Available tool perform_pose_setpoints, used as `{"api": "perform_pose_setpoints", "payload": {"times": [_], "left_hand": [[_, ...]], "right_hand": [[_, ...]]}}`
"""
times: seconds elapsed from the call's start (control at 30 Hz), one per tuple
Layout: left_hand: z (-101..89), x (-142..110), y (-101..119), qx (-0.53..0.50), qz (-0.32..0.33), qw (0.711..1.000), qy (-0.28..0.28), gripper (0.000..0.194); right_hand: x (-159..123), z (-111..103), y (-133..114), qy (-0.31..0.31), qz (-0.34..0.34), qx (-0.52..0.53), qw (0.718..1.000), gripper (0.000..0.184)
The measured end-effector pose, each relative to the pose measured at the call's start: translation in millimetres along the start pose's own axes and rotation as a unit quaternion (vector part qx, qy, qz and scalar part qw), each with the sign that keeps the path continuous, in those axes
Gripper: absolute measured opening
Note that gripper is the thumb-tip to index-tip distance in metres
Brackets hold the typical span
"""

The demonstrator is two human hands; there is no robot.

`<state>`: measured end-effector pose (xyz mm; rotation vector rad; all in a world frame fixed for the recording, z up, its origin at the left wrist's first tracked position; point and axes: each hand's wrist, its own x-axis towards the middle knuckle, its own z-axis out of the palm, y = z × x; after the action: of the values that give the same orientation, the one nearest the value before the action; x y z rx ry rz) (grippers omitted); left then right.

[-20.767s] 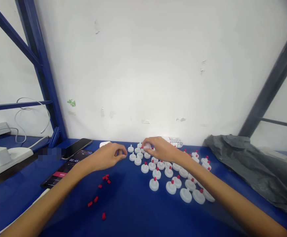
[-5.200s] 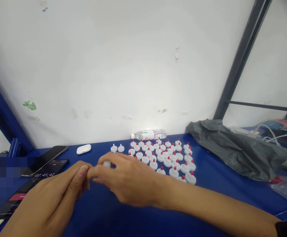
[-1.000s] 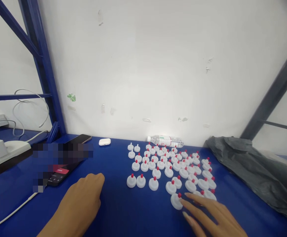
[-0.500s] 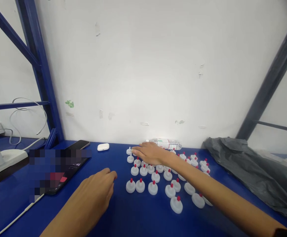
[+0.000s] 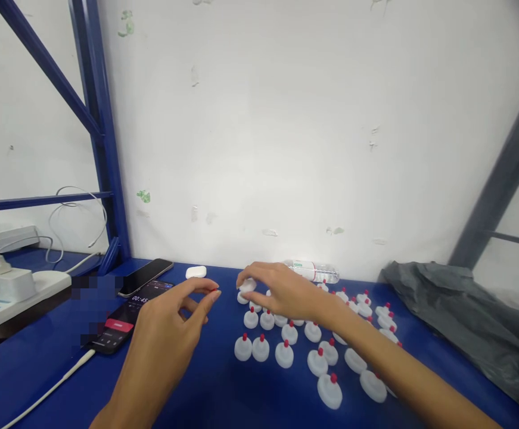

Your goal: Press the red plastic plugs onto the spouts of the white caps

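Note:
My left hand (image 5: 179,319) is raised over the left part of the blue table, thumb and forefinger pinched on a small red cap (image 5: 215,290) that barely shows. My right hand (image 5: 281,290) reaches across from the right, its fingers curled round a white round plastic lid (image 5: 247,286) at the far left of the group. Several more white lids with red-capped nozzles stand on the table, such as a near lid (image 5: 285,354) and a tilted lid (image 5: 329,391). The right hand and forearm hide some of them.
Behind the lids a clear plastic bottle (image 5: 315,272) lies by the wall. A white earbud case (image 5: 196,272), two phones, with a lit phone (image 5: 120,325) nearer, and a white power strip (image 5: 18,295) are on the left. A dark plastic bag (image 5: 456,316) lies at right.
My left hand has lifted and now pinches a small red cap. My right hand, flatter before, has curled round a lid at the group's left end. The view has shifted slightly.

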<state>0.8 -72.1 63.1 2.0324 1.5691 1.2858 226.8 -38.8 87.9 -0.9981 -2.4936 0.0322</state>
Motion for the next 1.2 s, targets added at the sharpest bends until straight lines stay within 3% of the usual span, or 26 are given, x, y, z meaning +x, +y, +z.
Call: {"api": "perform_pose_setpoints", "payload": {"times": [0.2, 0.4, 0.6, 0.87, 1.03, 1.1, 1.2], "left_hand": [[-1.7, 0.7, 2.2, -0.121, -0.054, 0.99, -0.047, 0.046], [-4.7, 0.5, -0.5, -0.109, -0.059, 0.992, 0.001, 0.04], [-7.2, 6.8, -3.2, -0.171, -0.071, 0.982, -0.034, 0.042], [-12.2, 8.1, -1.7, -0.137, -0.09, 0.984, -0.07, 0.05], [-7.7, 3.1, -5.1, -0.019, -0.006, 0.998, -0.067, 0.041], [-5.6, 2.0, -4.3, -0.001, 0.031, 0.997, -0.065, 0.041], [-3.4, 1.6, -2.6, -0.005, 0.038, 0.996, -0.074, 0.041]], "right_hand": [[0.2, -2.9, -35.9, -0.007, -0.053, 0.009, 0.999, 0.011], [-1.3, -5.8, -32.6, 0.008, -0.041, 0.035, 0.999, 0.008], [-2.8, -5.0, -33.0, 0.015, -0.092, 0.052, 0.994, 0.006], [-1.4, -3.3, -34.5, 0.033, -0.13, 0.025, 0.991, 0.013], [-2.2, 1.2, -34.0, 0.024, -0.165, -0.003, 0.986, 0.027], [-1.7, 2.2, -34.7, 0.018, -0.173, -0.015, 0.985, 0.032], [-0.7, 4.5, -36.4, 0.008, -0.179, -0.023, 0.983, 0.035]]}}
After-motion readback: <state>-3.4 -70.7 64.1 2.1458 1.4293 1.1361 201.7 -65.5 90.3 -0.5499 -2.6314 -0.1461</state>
